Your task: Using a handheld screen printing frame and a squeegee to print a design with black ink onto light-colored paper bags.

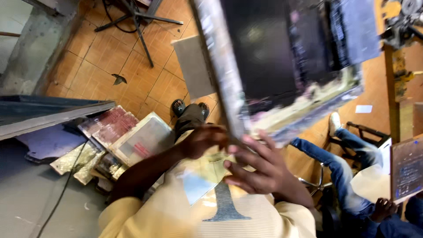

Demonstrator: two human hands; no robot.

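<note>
Both hands (260,169) (200,141) gripping framed screen's (282,66) lower edge.

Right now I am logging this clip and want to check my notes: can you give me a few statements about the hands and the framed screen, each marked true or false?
1. Both hands grip the lower corner of the framed screen. True: the left hand and right hand meet at it.
2. The screen's mesh is bright white. False: it is dark, almost black, with a stained pale frame.
3. More frames lean in a stack on the floor. True.
4. The floor is bare grey concrete under the feet. False: it is orange tile.
5. A seated person in jeans is to one side. True.
</note>
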